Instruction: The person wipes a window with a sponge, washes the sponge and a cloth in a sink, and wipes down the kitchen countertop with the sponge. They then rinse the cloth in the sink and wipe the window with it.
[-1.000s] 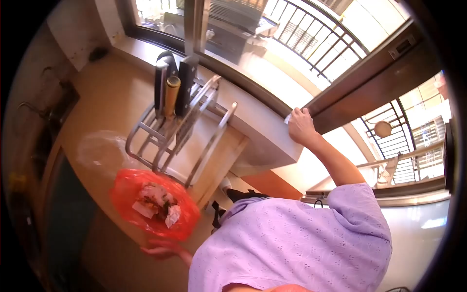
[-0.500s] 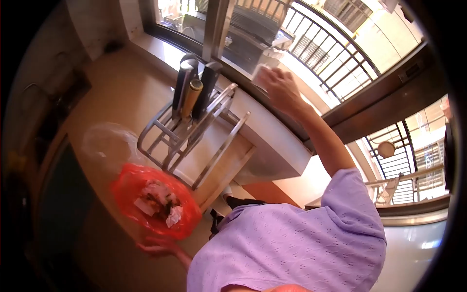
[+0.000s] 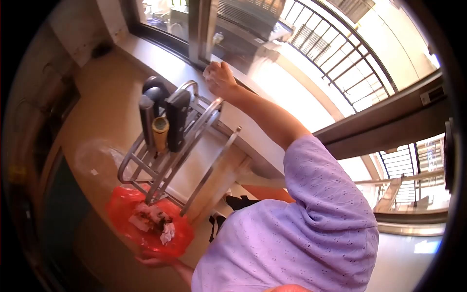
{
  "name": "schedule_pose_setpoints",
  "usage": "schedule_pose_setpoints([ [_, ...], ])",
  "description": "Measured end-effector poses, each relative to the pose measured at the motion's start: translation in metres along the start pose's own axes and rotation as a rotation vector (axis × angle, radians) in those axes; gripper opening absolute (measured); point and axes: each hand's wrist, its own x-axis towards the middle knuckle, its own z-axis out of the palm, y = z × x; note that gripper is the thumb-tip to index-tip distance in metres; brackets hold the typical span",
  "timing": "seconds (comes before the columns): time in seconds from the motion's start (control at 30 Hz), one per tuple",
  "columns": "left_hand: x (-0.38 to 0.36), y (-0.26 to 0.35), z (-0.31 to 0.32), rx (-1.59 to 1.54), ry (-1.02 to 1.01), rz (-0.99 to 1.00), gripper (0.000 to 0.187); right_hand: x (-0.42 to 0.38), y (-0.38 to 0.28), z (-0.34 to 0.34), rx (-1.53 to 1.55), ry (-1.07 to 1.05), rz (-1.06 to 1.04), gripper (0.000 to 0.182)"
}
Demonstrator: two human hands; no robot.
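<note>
My right hand [image 3: 221,79] is closed round a crumpled white tissue [image 3: 211,70], at the bottom of the window frame. Low on the left, my left hand [image 3: 156,259] is at the near edge of an open red plastic bag [image 3: 121,214]. Its fingers are partly hidden by the bag and appear to grip it from below. Inside the bag lie crumpled white tissues [image 3: 168,232] and dark scraps. Between my hands stands a metal rack [image 3: 194,151] with a yellow-handled tool [image 3: 160,131] and several dark-handled knives [image 3: 179,117] upright in it.
A pale ledge [image 3: 160,58] runs along under the window, with a window bar [image 3: 200,29] above it. Clear plastic film [image 3: 99,155] and a small white scrap [image 3: 94,172] lie on the tan counter [image 3: 104,97]. Outside is a barred railing [image 3: 340,58].
My right hand has moved left along the window to the frame's bottom, still with the tissue. The red bag and left hand have shifted slightly towards the rack. The view has tilted a little.
</note>
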Motion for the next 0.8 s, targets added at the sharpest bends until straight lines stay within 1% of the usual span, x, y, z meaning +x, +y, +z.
schedule_pose_setpoints([
  [0.1,0.004,-0.001,0.000,0.037,0.018,0.035,0.041,-0.072,0.016,-0.041,0.242,-0.117,0.182,0.026],
  [0.17,0.004,-0.005,0.001,0.032,0.027,0.060,0.040,-0.139,0.021,-0.061,0.209,-0.089,0.277,0.028],
  [0.23,0.005,-0.006,-0.001,-0.009,0.008,0.050,0.039,-0.200,0.028,-0.087,0.262,-0.049,0.360,0.029],
  [0.3,0.004,0.014,-0.006,-0.076,-0.044,0.015,0.038,-0.246,0.032,-0.111,0.273,-0.107,0.418,0.032],
  [0.37,0.010,0.048,-0.029,-0.152,-0.132,-0.028,0.037,-0.275,0.036,-0.139,0.259,-0.344,0.501,0.038],
  [0.4,0.009,0.041,-0.025,-0.112,-0.178,-0.081,0.038,-0.284,0.036,-0.152,0.255,-0.457,0.541,0.042],
  [0.47,0.007,0.021,-0.017,-0.028,-0.261,-0.193,0.041,-0.294,0.037,-0.169,0.257,-0.376,0.538,0.042],
  [0.5,0.006,0.020,-0.012,-0.030,-0.258,-0.201,0.042,-0.296,0.037,-0.177,0.256,-0.328,0.533,0.041],
  [0.53,0.005,0.025,-0.008,-0.048,-0.235,-0.189,0.042,-0.293,0.038,-0.194,0.267,-0.256,0.545,0.046],
  [0.63,0.006,0.041,0.002,-0.174,-0.249,-0.199,0.042,-0.268,0.066,-0.254,0.260,0.180,0.515,0.054],
  [0.7,0.006,0.047,0.008,-0.248,-0.259,-0.175,0.042,-0.244,0.097,-0.293,-0.062,0.389,0.431,0.057],
  [0.77,0.007,0.053,0.013,-0.302,-0.257,-0.146,0.042,-0.213,0.140,-0.332,-0.189,0.696,0.380,0.057],
  [0.8,0.006,0.056,0.015,-0.318,-0.255,-0.128,0.042,-0.197,0.162,-0.349,-0.280,0.790,0.360,0.055],
])
